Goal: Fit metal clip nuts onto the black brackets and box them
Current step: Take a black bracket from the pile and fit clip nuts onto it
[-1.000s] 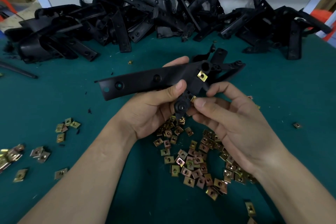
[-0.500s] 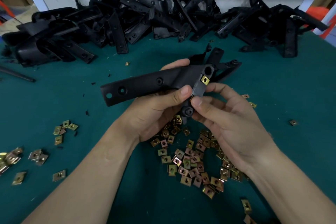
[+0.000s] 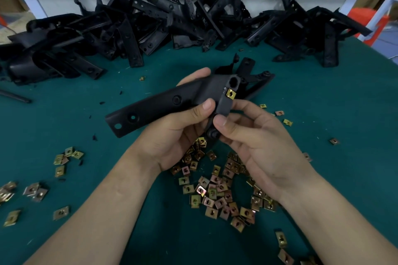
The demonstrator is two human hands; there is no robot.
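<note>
Left hand (image 3: 172,140): yours is bare, thumbnail trimmed short.
Right hand (image 3: 262,150): yours is bare too, thumbnail short.
Forearms (image 3: 97,211): both bare, unsleeved to the frame's edge.

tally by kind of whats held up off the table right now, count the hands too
hands: 2 (left hand, right hand)
black bracket: 1
clip nut showing on it: 1
total: 4

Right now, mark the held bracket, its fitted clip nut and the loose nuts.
held bracket (image 3: 155,107), head view, long arm
fitted clip nut (image 3: 230,93), head view, brass face
loose nuts (image 3: 215,189), head view, heap's middle
</note>
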